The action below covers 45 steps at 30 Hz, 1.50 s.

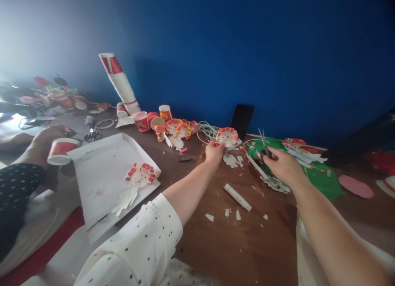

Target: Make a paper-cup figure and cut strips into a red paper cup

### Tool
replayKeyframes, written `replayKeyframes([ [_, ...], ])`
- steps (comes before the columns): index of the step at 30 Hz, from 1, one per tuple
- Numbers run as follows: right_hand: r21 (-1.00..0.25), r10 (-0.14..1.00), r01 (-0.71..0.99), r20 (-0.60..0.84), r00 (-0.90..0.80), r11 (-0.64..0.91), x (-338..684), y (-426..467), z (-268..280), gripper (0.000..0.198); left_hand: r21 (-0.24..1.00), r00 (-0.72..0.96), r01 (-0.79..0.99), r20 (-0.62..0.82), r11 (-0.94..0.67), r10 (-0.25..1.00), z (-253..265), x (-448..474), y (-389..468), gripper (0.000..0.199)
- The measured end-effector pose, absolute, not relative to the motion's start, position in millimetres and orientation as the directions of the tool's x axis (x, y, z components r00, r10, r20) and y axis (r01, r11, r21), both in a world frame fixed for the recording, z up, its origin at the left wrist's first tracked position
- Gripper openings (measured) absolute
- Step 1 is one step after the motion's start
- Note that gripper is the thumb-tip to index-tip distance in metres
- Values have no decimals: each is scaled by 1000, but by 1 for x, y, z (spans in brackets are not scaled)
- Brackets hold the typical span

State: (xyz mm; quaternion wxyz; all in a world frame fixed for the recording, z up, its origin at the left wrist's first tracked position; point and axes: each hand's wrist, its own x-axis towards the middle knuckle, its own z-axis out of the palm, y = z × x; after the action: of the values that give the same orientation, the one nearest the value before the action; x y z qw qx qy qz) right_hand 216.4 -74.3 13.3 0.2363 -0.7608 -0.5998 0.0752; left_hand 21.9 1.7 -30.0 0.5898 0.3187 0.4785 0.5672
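Note:
My left hand (215,152) is closed on the edge of a round paper-cup cutout (227,138), white in the middle with a curled red and orange fringe. To its right my right hand (282,164) grips a pair of scissors (264,143) by the handles, blades pointing up and apart. Just below the cutout lie white paper scraps (231,161). A white glue tube (237,197) rests on the brown table (216,245) between my forearms. Under the right hand, a strip of cut pieces partly covers a green sheet (324,181).
A dark phone (242,118) leans against the blue wall. Paper cups (141,121) and fringed cutouts (182,129) stand at the back. On the left, a white box lid (101,170) holds another cutout (140,175); beside it is another person's arm (40,148). A tall cup stack (121,86) tilts behind.

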Motion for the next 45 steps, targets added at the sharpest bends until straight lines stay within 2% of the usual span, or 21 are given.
replayKeyframes([
  [4, -296, 954, 929, 127, 270, -223, 227, -71, 9, 45, 938, -34, -308, -177, 158, 984, -30, 24, -2, 9],
  [9, -102, 924, 927, 95, 370, -361, 225, -73, 9, 46, 958, 4, -245, -150, 147, 989, -28, 26, -7, 8],
  [13, -1, 919, 921, 61, 388, -389, 219, -78, 12, 43, 971, 36, -188, -142, 146, 989, -26, 27, -10, 7],
  [21, 36, 922, 922, -19, 387, -386, 218, -79, 9, 41, 992, 88, -73, -92, 99, 992, -34, 27, -9, 12],
  [25, 34, 929, 928, 12, 370, -370, 218, -82, 10, 40, 994, 96, -63, -85, 92, 992, -38, 28, -7, 13],
  [27, 21, 935, 937, 74, 346, -348, 216, -84, 10, 39, 992, 95, -75, -96, 103, 991, -39, 28, -6, 12],
  [30, -115, 919, 952, 251, 304, -283, 210, -84, 6, 33, 988, 94, -102, -110, 120, 989, -39, 29, -6, 12],
  [33, -431, 890, 889, 329, 315, -156, 202, -82, -1, 34, 980, 101, -156, -112, 127, 989, -37, 29, -8, 12],
  [35, -660, 902, 749, 294, 316, -47, 195, -80, -4, 41, 970, 102, -202, -114, 133, 988, -34, 30, -10, 11],
  [38, -914, 956, 403, 81, 282, -41, 182, -80, -5, 54, 959, 127, -247, -109, 138, 986, -29, 30, -15, 13],
  [41, -977, 964, 203, -17, 264, -73, 170, -84, -3, 55, 957, 179, -244, -116, 158, 977, -27, 32, -18, 19],
  [43, -975, 970, 209, -19, 241, -71, 166, -86, -2, 49, 963, 209, -216, -114, 160, 971, -29, 35, -20, 19],
  [45, -958, 975, 284, 19, 222, -46, 164, -87, -4, 41, 974, 233, -177, -98, 142, 967, -32, 37, -22, 17],
])
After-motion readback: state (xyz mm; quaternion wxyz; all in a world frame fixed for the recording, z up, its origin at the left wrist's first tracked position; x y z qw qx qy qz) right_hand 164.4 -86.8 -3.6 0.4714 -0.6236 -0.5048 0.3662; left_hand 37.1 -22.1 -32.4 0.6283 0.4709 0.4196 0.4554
